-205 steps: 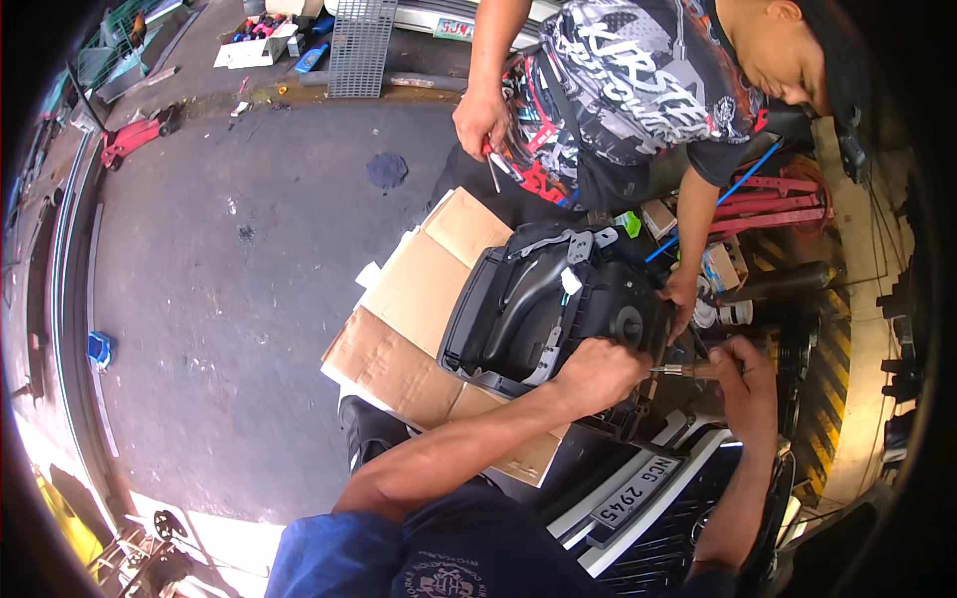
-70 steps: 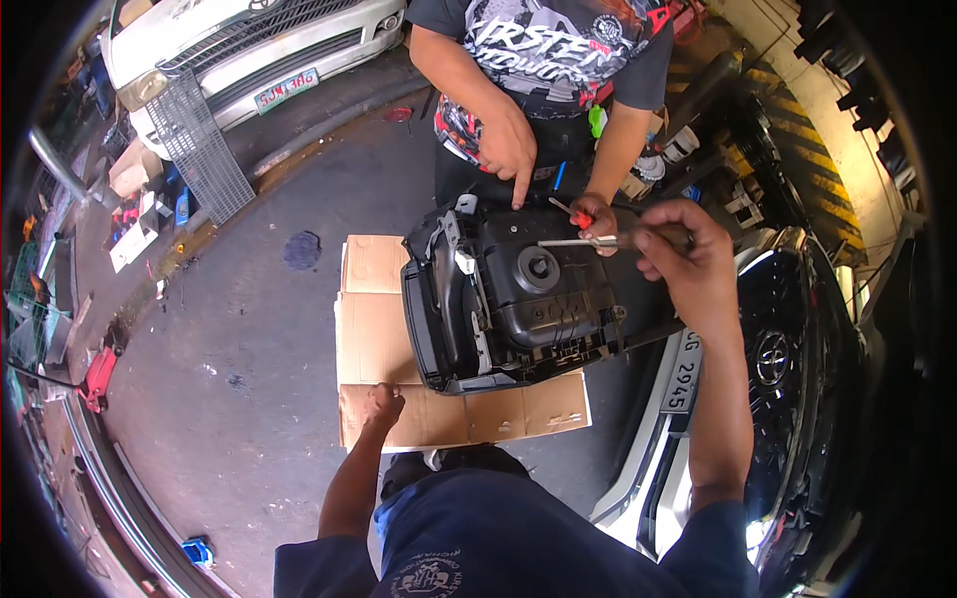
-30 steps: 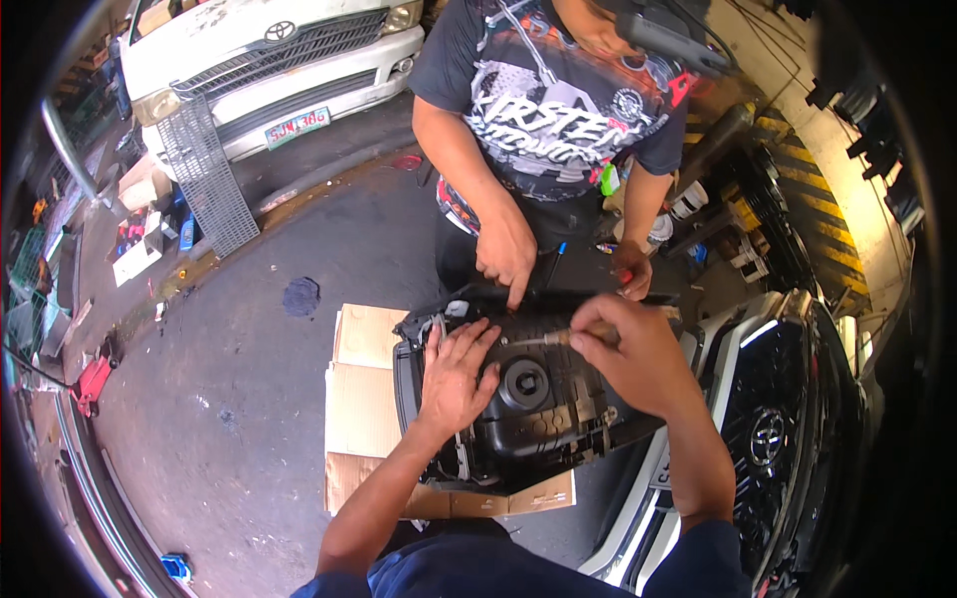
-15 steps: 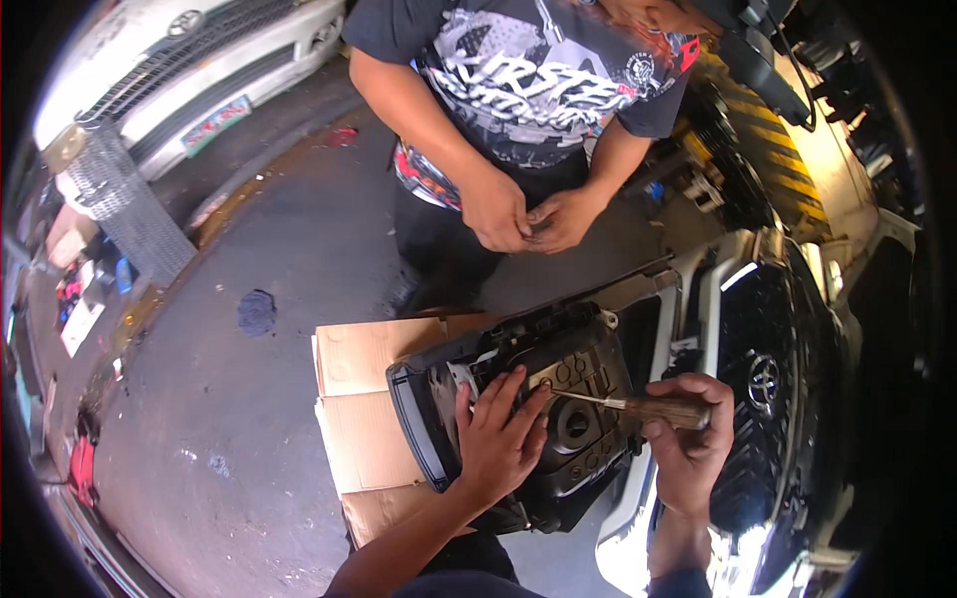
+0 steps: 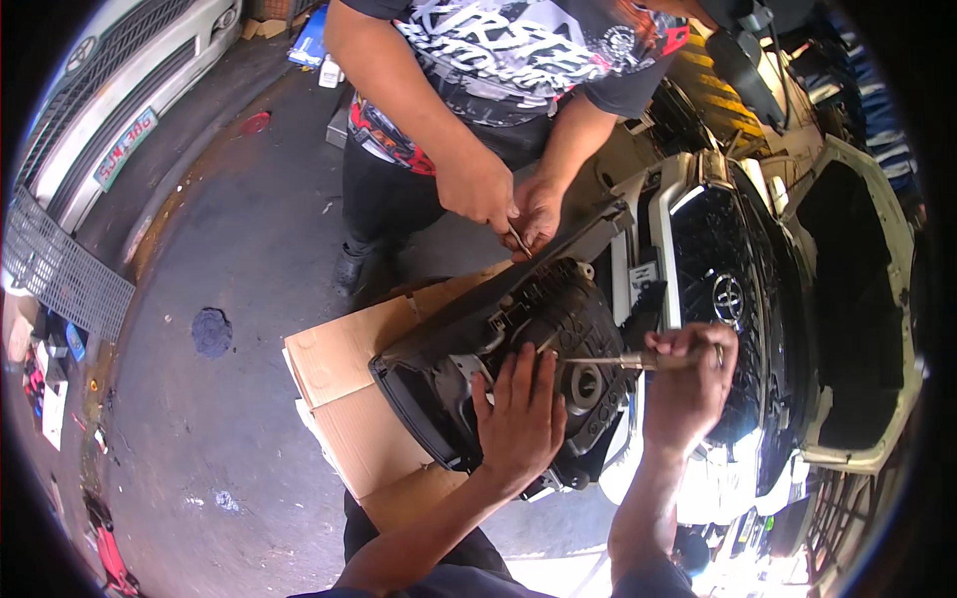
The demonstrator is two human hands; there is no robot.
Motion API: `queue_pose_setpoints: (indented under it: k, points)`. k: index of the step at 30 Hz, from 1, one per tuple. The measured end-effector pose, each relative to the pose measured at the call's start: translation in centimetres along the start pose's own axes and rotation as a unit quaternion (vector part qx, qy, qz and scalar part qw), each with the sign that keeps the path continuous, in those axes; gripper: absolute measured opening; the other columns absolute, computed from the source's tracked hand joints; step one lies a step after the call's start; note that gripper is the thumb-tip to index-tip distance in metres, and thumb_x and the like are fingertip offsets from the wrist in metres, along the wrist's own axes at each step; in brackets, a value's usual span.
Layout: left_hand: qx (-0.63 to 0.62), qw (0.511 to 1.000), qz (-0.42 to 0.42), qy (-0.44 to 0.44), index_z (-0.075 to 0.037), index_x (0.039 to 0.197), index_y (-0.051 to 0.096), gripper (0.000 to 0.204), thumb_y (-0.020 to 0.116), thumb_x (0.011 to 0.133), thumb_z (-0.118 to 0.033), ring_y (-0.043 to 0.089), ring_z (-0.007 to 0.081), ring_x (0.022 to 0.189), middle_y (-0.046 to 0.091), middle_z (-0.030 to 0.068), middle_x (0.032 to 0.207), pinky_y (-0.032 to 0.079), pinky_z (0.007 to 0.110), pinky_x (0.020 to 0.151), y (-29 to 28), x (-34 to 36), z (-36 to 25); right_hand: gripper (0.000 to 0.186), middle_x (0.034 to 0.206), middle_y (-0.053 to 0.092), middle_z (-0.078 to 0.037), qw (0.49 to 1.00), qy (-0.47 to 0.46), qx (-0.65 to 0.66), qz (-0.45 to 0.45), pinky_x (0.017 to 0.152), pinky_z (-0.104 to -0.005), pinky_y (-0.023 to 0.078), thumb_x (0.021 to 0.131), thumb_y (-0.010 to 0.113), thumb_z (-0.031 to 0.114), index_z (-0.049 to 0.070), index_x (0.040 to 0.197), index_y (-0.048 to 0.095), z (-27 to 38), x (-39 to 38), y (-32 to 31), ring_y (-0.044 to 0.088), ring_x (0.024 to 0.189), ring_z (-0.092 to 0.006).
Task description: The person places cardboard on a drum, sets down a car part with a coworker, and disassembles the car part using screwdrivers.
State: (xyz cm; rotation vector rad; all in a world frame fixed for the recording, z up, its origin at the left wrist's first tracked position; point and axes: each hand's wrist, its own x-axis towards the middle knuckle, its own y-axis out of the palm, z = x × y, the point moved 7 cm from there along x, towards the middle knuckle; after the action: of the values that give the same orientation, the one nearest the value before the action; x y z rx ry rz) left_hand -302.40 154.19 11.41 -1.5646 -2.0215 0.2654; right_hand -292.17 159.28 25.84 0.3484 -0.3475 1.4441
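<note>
A black headlamp housing [image 5: 610, 407] lies back side up on the flattened cardboard [image 5: 351, 419] in front of me. My left hand [image 5: 520, 429] rests on its left part with fingers stretched out, holding nothing. In my right hand [image 5: 686, 397] is a screwdriver [image 5: 606, 361], gripped by its handle. The shaft points left across the housing, above a round opening, with the tip near my left fingertips. Whether the tip touches a screw I cannot tell. My right fingers wrap round most of the handle and hide it.
A co-worker [image 5: 538, 70] stands across from me, holding a small thin metal piece [image 5: 518, 239] in both hands by the housing's far edge. To the right lies a car front grille [image 5: 713, 249]. A white vehicle [image 5: 120, 90] is parked at the far left, beside a metal grating [image 5: 75, 264].
My view has shifted, and the co-worker's hands have come closer to the housing. My right hand has turned on the screwdriver handle. My left hand stays on the housing.
</note>
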Motion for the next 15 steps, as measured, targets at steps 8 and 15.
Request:
queue_pose_setpoints:
  k: [8,15]
  points:
    - [0.038,0.999,0.026,0.023,-0.005,0.137,0.045,0.057,0.057,0.087,-0.029,0.044,0.0311,0.125,0.042,0.0155,0.141,0.016,0.058,0.109,-0.6,0.4,0.6,0.030,0.064,0.042,-0.004,0.990,0.036,0.129,-0.051,0.057,-0.0305,0.037,0.092,0.055,0.035,0.007,0.084,0.046,-1.7,2.3,1.7,0.041,0.059,-0.0157]
    - [0.056,0.997,0.037,0.028,-0.006,0.138,0.043,0.058,0.056,0.088,-0.031,0.043,0.0309,0.126,0.040,0.0154,0.142,0.016,0.059,0.109,-0.4,0.3,0.2,0.027,0.063,0.042,-0.006,0.989,0.043,0.139,-0.029,0.053,-0.0302,0.036,0.094,0.053,0.025,0.004,0.080,0.045,-2.1,2.6,2.0,0.041,0.054,-0.0150]
